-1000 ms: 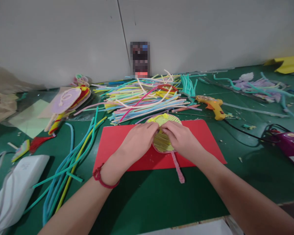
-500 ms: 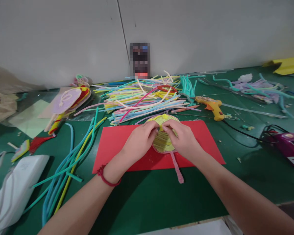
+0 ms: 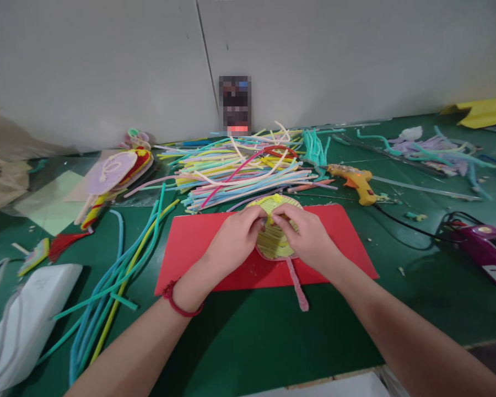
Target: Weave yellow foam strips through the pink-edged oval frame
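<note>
On a red sheet lies a round yellow fan made of pipe cleaners, with a pink edge and a pink handle that points toward me. My left hand and my right hand meet above its upper half, fingers pinched together. Between the fingertips shows a small yellow pipe cleaner piece; its exact shape is mostly covered by the fingers. More yellow fuzz sits at the fan's top edge. Whether the piece is fixed to the fan I cannot tell.
Behind the sheet is a heap of coloured pipe cleaners. An orange glue gun lies to its right, its black cable running to a purple power strip. Blue-green pipe cleaners, a white device and a lilac fan are at left.
Both hands stay pinched over the fan, with only slight finger movement. The whole view has shifted a little.
</note>
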A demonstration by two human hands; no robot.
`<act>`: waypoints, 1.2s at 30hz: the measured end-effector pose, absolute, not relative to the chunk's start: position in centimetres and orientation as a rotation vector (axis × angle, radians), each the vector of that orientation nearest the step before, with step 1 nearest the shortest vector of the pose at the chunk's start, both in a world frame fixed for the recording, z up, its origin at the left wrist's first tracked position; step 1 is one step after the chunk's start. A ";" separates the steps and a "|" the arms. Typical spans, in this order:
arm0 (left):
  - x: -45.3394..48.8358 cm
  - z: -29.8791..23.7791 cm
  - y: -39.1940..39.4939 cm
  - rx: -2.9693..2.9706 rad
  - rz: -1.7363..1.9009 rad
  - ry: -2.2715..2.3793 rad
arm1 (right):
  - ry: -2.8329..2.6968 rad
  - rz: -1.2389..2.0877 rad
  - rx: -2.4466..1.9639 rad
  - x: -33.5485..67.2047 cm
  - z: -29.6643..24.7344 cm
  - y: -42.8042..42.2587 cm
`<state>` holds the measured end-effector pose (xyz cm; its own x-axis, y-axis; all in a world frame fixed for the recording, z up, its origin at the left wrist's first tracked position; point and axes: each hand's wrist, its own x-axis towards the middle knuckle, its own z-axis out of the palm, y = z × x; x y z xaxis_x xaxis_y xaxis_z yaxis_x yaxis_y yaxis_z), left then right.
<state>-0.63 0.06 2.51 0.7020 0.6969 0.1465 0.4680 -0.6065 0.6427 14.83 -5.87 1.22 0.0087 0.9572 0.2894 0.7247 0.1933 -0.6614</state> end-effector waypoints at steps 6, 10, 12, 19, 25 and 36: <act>-0.6 2.9 -0.4 2.453 0.373 0.975 | -1.778 0.388 -1.585 14.7 1.0 -6.0; -0.6 3.1 -0.6 2.549 0.313 1.009 | -1.773 0.389 -1.585 14.6 0.9 -5.9; -0.6 3.0 -0.5 2.550 0.290 1.011 | -1.769 0.407 -1.577 14.5 0.9 -5.9; -0.7 2.6 0.1 2.385 0.459 0.885 | -1.608 0.716 -1.500 14.7 1.4 -5.8; -0.6 2.6 0.1 2.298 0.520 0.857 | -1.468 0.885 -1.404 14.7 1.2 -5.5; -0.6 2.7 0.1 2.255 0.548 0.876 | -1.321 1.027 -1.417 14.5 1.2 -5.5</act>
